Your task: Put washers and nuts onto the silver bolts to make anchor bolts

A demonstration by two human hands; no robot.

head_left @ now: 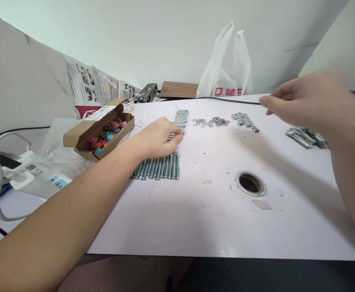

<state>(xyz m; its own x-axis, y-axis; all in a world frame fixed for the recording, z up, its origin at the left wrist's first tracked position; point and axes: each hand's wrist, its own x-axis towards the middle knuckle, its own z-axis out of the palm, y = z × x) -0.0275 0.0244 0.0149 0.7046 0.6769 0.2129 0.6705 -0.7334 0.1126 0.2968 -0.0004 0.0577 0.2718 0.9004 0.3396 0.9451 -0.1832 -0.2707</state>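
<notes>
My left hand (162, 138) is bent over the near end of a column of metal bolts (181, 117), with thumb and forefinger closed around a bolt there. Just below that hand, a row of longer bolts (159, 167) lies side by side, partly covered by my forearm. My right hand (305, 97), smeared by motion, is raised over the right side of the table. Its fingers curl in towards the thumb, and whatever they may hold is hidden. Beneath and beside it rest several metal sleeve-like pieces (305, 138). Nuts (243, 120) and washers (210, 121) lie in small heaps between my hands.
A cardboard box (81, 140) of colourful caps stands at left, near bubble wrap (55, 142) and a white power strip (37, 178). A round hole (250, 183) pierces the white table (195, 227). At the back are a plastic bag (226, 69) and a black cable (232, 99).
</notes>
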